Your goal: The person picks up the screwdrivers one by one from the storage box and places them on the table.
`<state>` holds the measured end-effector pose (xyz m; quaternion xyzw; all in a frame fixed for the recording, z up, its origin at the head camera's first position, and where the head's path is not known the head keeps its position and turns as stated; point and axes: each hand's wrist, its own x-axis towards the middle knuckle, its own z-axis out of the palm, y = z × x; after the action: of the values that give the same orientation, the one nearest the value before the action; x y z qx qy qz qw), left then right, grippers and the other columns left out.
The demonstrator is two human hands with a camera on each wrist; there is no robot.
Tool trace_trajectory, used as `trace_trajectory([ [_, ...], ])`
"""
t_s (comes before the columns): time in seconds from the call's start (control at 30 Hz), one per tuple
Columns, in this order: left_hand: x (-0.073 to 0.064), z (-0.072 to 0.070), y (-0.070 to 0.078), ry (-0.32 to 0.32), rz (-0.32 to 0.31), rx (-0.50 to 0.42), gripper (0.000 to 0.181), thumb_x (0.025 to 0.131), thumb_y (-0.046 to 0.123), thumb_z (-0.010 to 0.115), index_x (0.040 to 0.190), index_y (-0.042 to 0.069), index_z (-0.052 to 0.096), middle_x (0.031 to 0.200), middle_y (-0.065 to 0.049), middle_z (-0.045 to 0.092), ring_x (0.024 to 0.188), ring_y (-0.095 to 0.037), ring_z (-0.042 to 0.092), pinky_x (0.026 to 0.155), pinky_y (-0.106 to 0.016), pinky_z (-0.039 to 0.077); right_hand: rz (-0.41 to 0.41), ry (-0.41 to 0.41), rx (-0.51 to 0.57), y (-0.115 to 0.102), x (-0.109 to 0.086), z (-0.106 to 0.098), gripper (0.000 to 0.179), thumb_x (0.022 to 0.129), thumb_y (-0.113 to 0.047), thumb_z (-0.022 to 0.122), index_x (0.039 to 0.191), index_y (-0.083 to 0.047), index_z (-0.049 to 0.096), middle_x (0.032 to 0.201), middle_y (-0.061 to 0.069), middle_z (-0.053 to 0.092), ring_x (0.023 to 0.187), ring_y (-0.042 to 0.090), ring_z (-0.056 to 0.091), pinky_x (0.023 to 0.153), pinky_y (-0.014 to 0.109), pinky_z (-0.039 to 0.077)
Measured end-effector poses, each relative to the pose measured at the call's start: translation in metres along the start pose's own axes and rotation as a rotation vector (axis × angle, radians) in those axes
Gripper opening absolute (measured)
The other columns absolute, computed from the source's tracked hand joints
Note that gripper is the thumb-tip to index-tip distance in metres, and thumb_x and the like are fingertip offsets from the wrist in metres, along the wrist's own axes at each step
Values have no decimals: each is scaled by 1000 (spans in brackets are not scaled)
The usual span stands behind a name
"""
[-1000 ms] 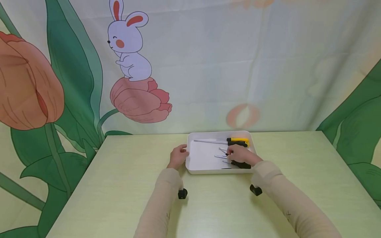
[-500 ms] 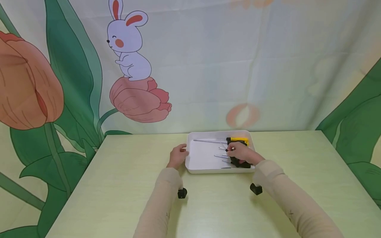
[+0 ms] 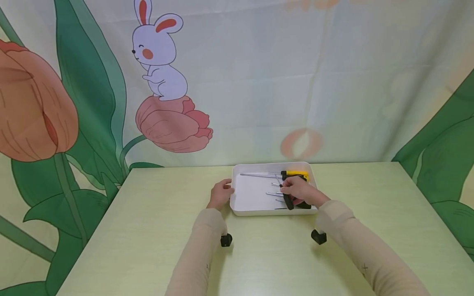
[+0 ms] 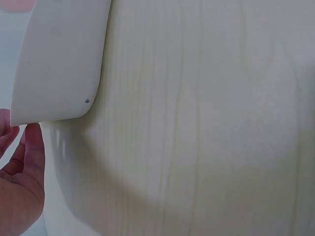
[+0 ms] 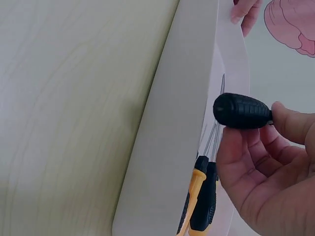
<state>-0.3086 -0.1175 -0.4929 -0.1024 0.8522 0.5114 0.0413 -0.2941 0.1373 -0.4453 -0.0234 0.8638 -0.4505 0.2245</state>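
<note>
A white tray [image 3: 244,201] lies near the table's far edge with several screwdrivers in it. My right hand [image 3: 300,190] pinches a black-handled screwdriver [image 3: 288,202] near where the shaft meets the handle. In the right wrist view the ribbed handle [image 5: 242,111] juts out past the thumb, its butt end toward the camera. My left hand [image 3: 220,194] holds the tray's left end, thumb and fingers at the rim, as the left wrist view shows at the tray's corner [image 4: 59,64]. My right hand covers part of the tools below it.
Yellow-and-black screwdrivers [image 3: 297,173] lie along the tray's far side, shafts pointing left. Other black handles [image 3: 304,205] lie at its near right. A printed curtain [image 3: 252,82] hangs directly behind the table [image 3: 259,255]. Black cameras [image 3: 226,240] hang under both wrists.
My right hand has lifted slightly, and the black-handled screwdriver has swung so its handle points toward me. The left hand and tray have stayed in place.
</note>
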Motion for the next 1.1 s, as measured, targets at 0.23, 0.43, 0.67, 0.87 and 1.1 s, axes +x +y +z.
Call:
trace_trajectory([
  [0.23, 0, -1, 0, -5, 8, -3, 38, 85, 8, 52, 123, 6, 51, 110, -15, 56, 99, -24, 53, 82, -34, 48, -3, -22, 74, 1, -3, 7, 18, 88, -16, 52, 97, 0, 53, 79, 6, 51, 64, 17, 50, 53, 30, 52],
  [0.43, 1, 0, 0, 1, 5, -6, 38, 85, 8, 53, 122, 7, 52, 108, -14, 57, 98, -24, 53, 81, -33, 49, -7, -81, 181, -2, -9, 15, 16, 89, -13, 50, 95, 2, 50, 72, 4, 50, 55, 14, 50, 49, 27, 50],
  [0.67, 0, 0, -1, 5, 11, -1, 38, 84, 7, 53, 121, 6, 52, 108, -15, 57, 98, -25, 54, 81, -33, 49, 11, -129, 213, -5, -16, 22, 19, 88, -14, 51, 98, 3, 50, 74, 4, 51, 58, 14, 50, 51, 26, 51],
  [0.87, 1, 1, -1, 0, 4, -9, 38, 84, 8, 53, 122, 6, 52, 108, -15, 57, 98, -24, 54, 81, -33, 49, 7, -154, 216, -3, -19, 28, 16, 84, -13, 56, 93, 0, 50, 73, 4, 52, 61, 15, 53, 54, 29, 52],
  [1.1, 3, 1, -2, -6, 14, -12, 38, 84, 8, 53, 122, 6, 51, 108, -15, 57, 98, -24, 54, 81, -33, 49, 26, -165, 244, -2, -27, 37, 12, 83, -11, 57, 88, -3, 50, 72, 2, 51, 60, 15, 53, 53, 29, 52],
])
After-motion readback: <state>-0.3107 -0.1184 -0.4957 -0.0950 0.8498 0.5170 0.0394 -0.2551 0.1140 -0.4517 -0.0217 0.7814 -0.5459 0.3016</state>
